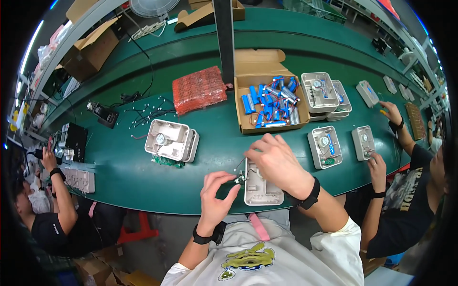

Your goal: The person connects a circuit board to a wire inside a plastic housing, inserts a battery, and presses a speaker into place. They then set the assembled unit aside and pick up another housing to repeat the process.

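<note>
My left hand (217, 195) pinches a small green circuit board (240, 180) between thumb and fingertips, at the left side of an open pale grey plastic casing (255, 196). The casing lies at the table's near edge in front of me. My right hand (281, 164) reaches over the casing, its fingers closed. From its fingertips a thin black wire (239, 165) with a white tip slants down toward the board. The back of my right hand hides the casing's upper right part and some of the fingers.
A cardboard box (272, 127) of blue battery cells stands behind my hands. Stacked casings (167, 136) lie left, more casings (325, 148) right. Loose black wires (150, 112) lie near a red bubble-wrapped pack (199, 90). Co-workers' hands (377, 167) (48, 159) work on both sides.
</note>
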Tool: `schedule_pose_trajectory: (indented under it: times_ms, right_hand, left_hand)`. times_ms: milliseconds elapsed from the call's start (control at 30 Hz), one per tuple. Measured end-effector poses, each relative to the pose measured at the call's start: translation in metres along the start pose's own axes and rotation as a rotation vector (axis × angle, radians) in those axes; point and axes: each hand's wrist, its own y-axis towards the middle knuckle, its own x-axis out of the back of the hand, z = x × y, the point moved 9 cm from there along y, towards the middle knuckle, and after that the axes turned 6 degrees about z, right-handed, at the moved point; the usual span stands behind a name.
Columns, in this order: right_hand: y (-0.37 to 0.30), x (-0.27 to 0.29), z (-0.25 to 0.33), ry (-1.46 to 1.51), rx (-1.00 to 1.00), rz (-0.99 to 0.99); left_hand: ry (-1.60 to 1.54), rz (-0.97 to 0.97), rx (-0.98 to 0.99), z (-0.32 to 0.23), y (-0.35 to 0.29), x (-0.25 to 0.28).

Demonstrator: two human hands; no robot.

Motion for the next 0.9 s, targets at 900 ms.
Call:
schedule_pose_trajectory:
  times_ms: [900]
  right_hand:
    - [-0.05, 0.02, -0.013, 0.802, -0.202, -0.217]
  left_hand:
    - [-0.261, 0.086, 0.208, 0.002, 0.016, -0.02]
